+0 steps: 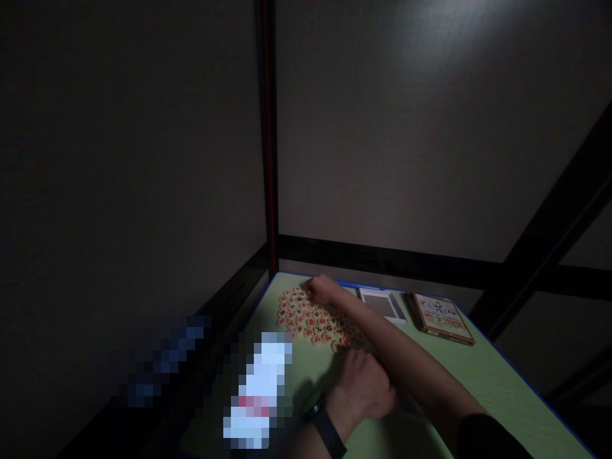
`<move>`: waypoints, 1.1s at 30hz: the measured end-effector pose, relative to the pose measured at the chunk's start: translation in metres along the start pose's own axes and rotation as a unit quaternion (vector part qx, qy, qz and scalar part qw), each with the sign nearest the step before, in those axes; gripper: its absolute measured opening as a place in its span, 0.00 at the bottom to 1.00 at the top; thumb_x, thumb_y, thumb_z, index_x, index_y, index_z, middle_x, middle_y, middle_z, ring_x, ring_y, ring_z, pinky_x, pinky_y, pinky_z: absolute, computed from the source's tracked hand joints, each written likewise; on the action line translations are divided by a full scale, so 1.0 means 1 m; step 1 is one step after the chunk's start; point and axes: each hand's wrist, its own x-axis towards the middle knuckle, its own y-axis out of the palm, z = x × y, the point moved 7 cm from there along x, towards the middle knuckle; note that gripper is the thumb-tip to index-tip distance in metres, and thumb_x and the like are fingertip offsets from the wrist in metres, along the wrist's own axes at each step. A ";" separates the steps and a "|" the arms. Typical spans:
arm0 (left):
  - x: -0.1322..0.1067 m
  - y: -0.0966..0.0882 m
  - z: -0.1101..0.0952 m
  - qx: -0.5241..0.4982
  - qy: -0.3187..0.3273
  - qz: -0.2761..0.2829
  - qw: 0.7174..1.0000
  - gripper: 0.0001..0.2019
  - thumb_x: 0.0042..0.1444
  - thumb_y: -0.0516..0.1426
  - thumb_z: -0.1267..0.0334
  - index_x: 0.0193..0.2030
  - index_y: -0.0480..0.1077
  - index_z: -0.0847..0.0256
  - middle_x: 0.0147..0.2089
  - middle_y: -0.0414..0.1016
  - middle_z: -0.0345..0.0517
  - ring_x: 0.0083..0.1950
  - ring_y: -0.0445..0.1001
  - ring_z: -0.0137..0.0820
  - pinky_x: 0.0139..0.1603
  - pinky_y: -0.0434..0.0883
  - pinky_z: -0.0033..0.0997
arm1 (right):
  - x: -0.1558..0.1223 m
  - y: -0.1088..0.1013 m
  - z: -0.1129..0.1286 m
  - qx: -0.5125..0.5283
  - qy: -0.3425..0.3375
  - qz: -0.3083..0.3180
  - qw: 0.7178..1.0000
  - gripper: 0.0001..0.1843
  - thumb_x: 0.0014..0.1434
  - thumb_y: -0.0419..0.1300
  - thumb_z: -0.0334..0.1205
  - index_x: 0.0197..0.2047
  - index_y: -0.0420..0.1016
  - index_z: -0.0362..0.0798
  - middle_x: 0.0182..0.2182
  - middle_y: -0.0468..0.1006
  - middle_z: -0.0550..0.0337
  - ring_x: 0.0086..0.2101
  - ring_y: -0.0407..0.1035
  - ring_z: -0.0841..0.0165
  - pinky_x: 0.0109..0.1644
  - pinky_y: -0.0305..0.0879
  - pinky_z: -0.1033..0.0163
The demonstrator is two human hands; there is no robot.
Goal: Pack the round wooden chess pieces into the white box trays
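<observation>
Pale green is shown by the table point(507, 389), whose visible edges are trimmed in blue. On its far left part, round discs point(310, 322), marked in red or black, are laid flat and crowded together in a broad patch. The far edge of that patch is reached by the right hand point(324, 290), whose forearm is stretched diagonally across the table from a black sleeve point(490, 437). Its fingers are bent down toward the discs, but whether one is pinched between them cannot be told. The left hand point(366, 386) is held low at the near edge of the patch, with its fingers curled under; its grip is hidden by the back of the hand, so it cannot be told if anything is held. A dark watch point(314, 408) is worn on that wrist. Beyond the right forearm, a shallow white tray point(400, 311) is set down, and to its right a flat box with a printed cover point(444, 317) is placed. At the near left, a whitish shape point(261, 382) is blurred into blocks.
</observation>
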 end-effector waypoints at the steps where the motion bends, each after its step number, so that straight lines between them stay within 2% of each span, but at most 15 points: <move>1: 0.000 0.000 0.000 -0.003 -0.001 0.002 1.000 0.22 0.62 0.45 0.58 0.44 0.77 0.70 0.45 0.77 0.66 0.51 0.72 0.51 0.54 0.65 0.52 | 0.003 0.001 0.000 -0.004 0.001 0.008 1.000 0.13 0.52 0.58 0.33 0.40 0.80 0.50 0.40 0.82 0.53 0.41 0.74 0.61 0.41 0.62 0.65; 5: -0.002 0.001 -0.002 0.012 0.013 0.013 1.000 0.17 0.57 0.51 0.62 0.45 0.76 0.69 0.45 0.77 0.65 0.51 0.71 0.50 0.55 0.64 0.50 | 0.010 0.006 -0.002 -0.014 0.002 0.031 0.999 0.13 0.53 0.58 0.33 0.41 0.80 0.51 0.41 0.82 0.54 0.42 0.75 0.62 0.40 0.63 0.66; 9: -0.002 0.002 -0.002 0.028 0.016 0.030 0.999 0.15 0.54 0.54 0.65 0.44 0.76 0.69 0.46 0.76 0.65 0.51 0.71 0.49 0.55 0.65 0.50 | 0.013 0.009 -0.001 -0.015 0.009 0.044 0.999 0.14 0.53 0.59 0.32 0.42 0.80 0.51 0.42 0.82 0.55 0.43 0.75 0.63 0.40 0.63 0.67; 12: -0.003 0.000 -0.003 0.026 0.019 0.031 0.999 0.15 0.53 0.55 0.66 0.44 0.76 0.70 0.46 0.76 0.65 0.51 0.71 0.50 0.54 0.65 0.49 | 0.011 0.007 0.001 -0.014 0.017 0.040 0.999 0.14 0.54 0.59 0.31 0.44 0.78 0.49 0.43 0.81 0.52 0.44 0.75 0.62 0.40 0.63 0.66; 17: -0.002 -0.002 -0.002 0.013 0.008 0.018 1.000 0.17 0.58 0.51 0.61 0.44 0.76 0.70 0.45 0.77 0.66 0.50 0.72 0.51 0.54 0.66 0.50 | 0.003 -0.005 0.006 0.001 0.027 0.003 1.000 0.18 0.57 0.57 0.31 0.52 0.72 0.43 0.46 0.79 0.42 0.44 0.74 0.58 0.42 0.63 0.63; 20: -0.002 -0.004 0.000 -0.010 -0.005 -0.005 1.000 0.22 0.61 0.46 0.57 0.45 0.76 0.71 0.45 0.77 0.67 0.51 0.73 0.51 0.55 0.65 0.52 | -0.009 -0.018 0.007 0.024 0.019 -0.025 0.999 0.21 0.60 0.56 0.32 0.56 0.66 0.42 0.45 0.79 0.44 0.44 0.73 0.61 0.42 0.62 0.65; 22: -0.002 -0.006 0.000 -0.019 -0.006 -0.022 1.000 0.23 0.61 0.45 0.57 0.45 0.76 0.70 0.44 0.78 0.65 0.49 0.74 0.49 0.53 0.67 0.52 | -0.025 -0.028 0.004 0.041 0.007 -0.040 0.998 0.22 0.61 0.56 0.32 0.58 0.63 0.42 0.43 0.79 0.49 0.42 0.73 0.65 0.42 0.61 0.67; 24: -0.003 -0.009 0.000 -0.021 -0.006 -0.035 0.999 0.22 0.61 0.45 0.58 0.47 0.74 0.69 0.43 0.78 0.63 0.47 0.75 0.48 0.52 0.68 0.51 | -0.050 -0.037 -0.005 0.050 -0.002 -0.055 0.997 0.18 0.62 0.54 0.32 0.56 0.65 0.42 0.42 0.79 0.51 0.40 0.72 0.67 0.43 0.61 0.68; 28: -0.005 -0.011 0.000 -0.013 -0.008 -0.042 0.999 0.21 0.61 0.45 0.60 0.49 0.72 0.69 0.44 0.78 0.64 0.48 0.75 0.48 0.51 0.69 0.50 | -0.127 -0.054 -0.032 0.105 -0.023 -0.123 0.987 0.11 0.61 0.54 0.32 0.46 0.73 0.45 0.41 0.78 0.50 0.39 0.71 0.65 0.42 0.62 0.65; 30: -0.006 -0.012 0.000 -0.002 -0.010 -0.045 0.999 0.20 0.61 0.45 0.59 0.48 0.73 0.69 0.43 0.78 0.64 0.48 0.75 0.49 0.50 0.69 0.50 | -0.169 -0.051 -0.049 0.125 0.010 -0.123 0.985 0.11 0.61 0.54 0.33 0.45 0.74 0.46 0.39 0.77 0.51 0.35 0.71 0.66 0.40 0.63 0.64; 33: -0.006 -0.012 0.001 0.019 -0.011 -0.052 0.998 0.19 0.62 0.45 0.60 0.45 0.74 0.67 0.42 0.79 0.61 0.45 0.76 0.46 0.48 0.70 0.47 | -0.223 -0.032 -0.062 0.128 0.054 -0.088 0.986 0.10 0.59 0.54 0.31 0.42 0.76 0.46 0.35 0.77 0.52 0.32 0.70 0.67 0.36 0.62 0.65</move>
